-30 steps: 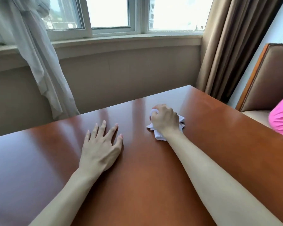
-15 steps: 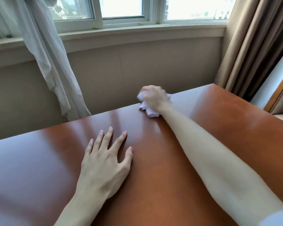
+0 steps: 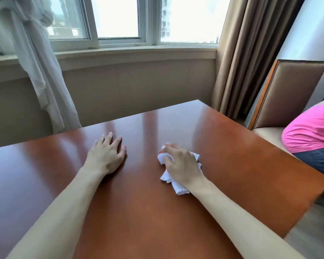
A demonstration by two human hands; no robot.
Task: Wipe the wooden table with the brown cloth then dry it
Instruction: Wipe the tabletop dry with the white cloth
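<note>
- A crumpled white cloth (image 3: 169, 176) is held in the right hand's (image 3: 181, 165) curled grip, right of frame centre, pressed on the wooden worktop (image 3: 251, 161).
- The left hand (image 3: 106, 157) is laid flat, its grip wide, left of centre.

There is one view only, from a wide-angle camera worn on the person's head. It looks forward and down across the table (image 3: 138, 212), close enough that both forearms run in from the bottom edge. Beyond the fingers (image 3: 108, 140) of the left hand (image 3: 105, 157) the view faces a window (image 3: 118, 17) and its sill, whose lines bow with the lens. To the right of the fingers of the right hand (image 3: 181, 165) the table's edge and a chair (image 3: 288, 94) fall inside the frame.
</note>
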